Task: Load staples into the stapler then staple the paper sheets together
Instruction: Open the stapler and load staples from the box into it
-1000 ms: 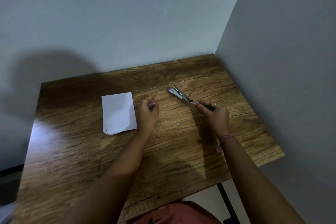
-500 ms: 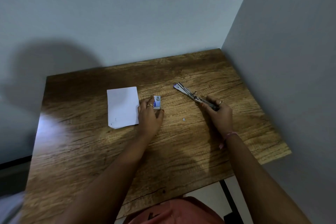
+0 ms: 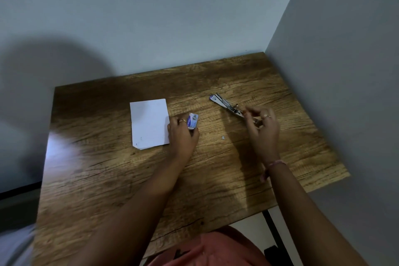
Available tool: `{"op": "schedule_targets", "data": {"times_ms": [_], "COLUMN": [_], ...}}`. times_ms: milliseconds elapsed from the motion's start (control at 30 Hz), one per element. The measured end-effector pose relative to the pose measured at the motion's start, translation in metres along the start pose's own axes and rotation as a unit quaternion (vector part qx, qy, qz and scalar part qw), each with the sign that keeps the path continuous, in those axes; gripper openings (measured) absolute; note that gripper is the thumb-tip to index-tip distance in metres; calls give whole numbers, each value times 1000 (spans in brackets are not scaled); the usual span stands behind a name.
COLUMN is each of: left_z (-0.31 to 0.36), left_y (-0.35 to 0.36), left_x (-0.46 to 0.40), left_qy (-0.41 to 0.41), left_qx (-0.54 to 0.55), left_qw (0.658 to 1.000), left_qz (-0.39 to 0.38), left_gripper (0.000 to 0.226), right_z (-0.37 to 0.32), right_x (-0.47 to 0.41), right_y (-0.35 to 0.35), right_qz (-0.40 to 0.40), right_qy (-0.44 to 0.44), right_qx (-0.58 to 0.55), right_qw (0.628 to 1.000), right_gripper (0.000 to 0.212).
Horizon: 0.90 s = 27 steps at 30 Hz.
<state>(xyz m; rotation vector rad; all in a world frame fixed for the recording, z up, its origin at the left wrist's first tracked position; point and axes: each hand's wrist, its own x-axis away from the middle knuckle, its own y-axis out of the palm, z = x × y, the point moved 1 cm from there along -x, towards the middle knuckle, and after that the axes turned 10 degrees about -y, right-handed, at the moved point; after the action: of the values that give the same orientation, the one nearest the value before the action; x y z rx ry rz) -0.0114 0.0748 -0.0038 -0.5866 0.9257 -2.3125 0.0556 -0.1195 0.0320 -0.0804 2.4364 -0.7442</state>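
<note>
A small blue and white staple box [image 3: 192, 121] rests on the wooden table [image 3: 216, 175], pinched by the fingertips of my left hand [image 3: 182, 136]. Just left of it lies a stack of white paper sheets [image 3: 149, 123]. The metal stapler [image 3: 224, 104] lies swung open and flat on the table at the right. My right hand [image 3: 262, 129] hovers over the stapler's near end with fingers loosely apart and blurred; that end is partly hidden under them.
A tiny pale scrap [image 3: 223, 137] lies on the table between my hands. Grey walls close in behind and to the right of the table. The table's front edge is near my lap, with a dark frame leg [image 3: 274, 233] below.
My left hand has uncovered the staple box and keeps hold of it. My right hand has loosened off the stapler, which now lies on the table.
</note>
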Motion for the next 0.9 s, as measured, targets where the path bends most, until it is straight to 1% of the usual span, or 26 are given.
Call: {"op": "schedule_targets", "data": {"times_ms": [67,167,233,300,400,500,600,733,900], "left_z": [0,-3,-7,-12,-15,-15,-17,-17,-20], "left_y": [-1,-1,-1,-1,-1,0,-1,-2,-9], "left_x": [4,10,13,14,13,14,13,12,7], "left_qy": [-2,3,14,25,46,56,59,60,56], "left_qx": [23,40,58,72,56,52,49,54,91], "left_qw": [1000,999,998,997,997,997,997,997,993], "left_qz": [-4,-7,-1,-2,-3,-1,-2,-8,-45], "left_gripper": [54,60,59,58,57,57,54,50,53], "right_z": [-13,-23,-25,-24,-26,-26,-28,-27,-23], "right_x": [-2,-6,-12,-18,-26,-30,-32,-34,-39], "right_y": [16,45,63,75,84,85,87,89,86], "right_qz": [-96,-246,-293,-313,-343,-361,-375,-370,-347], "right_qy": [0,37,51,92,140,160,164,185,221], "right_qx": [-65,-80,-72,-76,-104,-108,-102,-100,-119], "right_qw": [993,965,952,942,923,912,907,905,904], "right_gripper": [13,14,16,19,19,22,17,20,11]}}
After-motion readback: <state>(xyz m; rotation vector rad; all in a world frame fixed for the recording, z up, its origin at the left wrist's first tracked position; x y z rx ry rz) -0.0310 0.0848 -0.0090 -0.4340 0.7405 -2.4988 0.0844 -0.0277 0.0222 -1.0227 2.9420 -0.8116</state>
